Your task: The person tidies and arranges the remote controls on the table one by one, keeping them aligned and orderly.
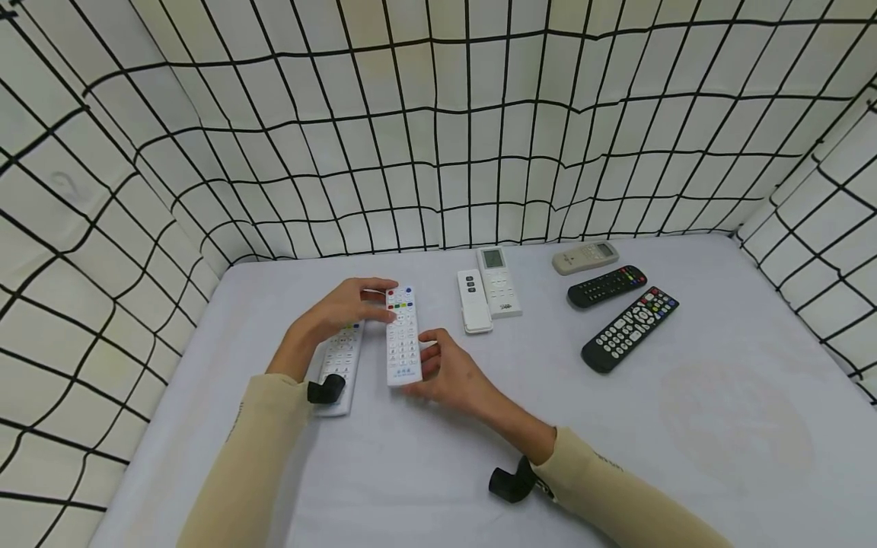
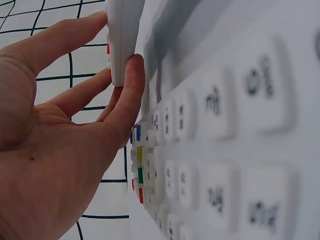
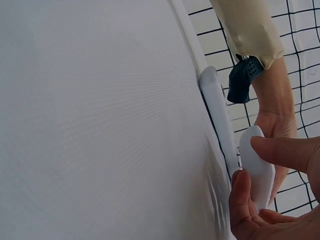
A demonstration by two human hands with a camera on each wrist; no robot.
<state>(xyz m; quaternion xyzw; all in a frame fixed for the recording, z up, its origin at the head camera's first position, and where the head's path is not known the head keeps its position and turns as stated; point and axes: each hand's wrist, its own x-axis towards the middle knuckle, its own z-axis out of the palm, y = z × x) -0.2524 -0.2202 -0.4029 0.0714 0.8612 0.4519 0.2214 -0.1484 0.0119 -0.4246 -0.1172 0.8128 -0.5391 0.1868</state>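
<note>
white remote (image 1: 403, 344) between both hands (image 1: 340, 307) (image 1: 454, 373)

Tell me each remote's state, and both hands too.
Held white remote: gripped at both ends, buttons showing.
Left hand: pinching its far end.
Right hand: holding its near end.
Other long white remote: lying buttons up, partly hidden.
Small white remote: lying, buttons up.
White remote beside it: lying, display unreadable.
Beige remote: lying, buttons up.
Short black remote: lying, buttons up.
Long black remote: lying, buttons up.

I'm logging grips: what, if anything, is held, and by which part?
A white remote: the left hand grips its far end, the right hand its near end.
</note>
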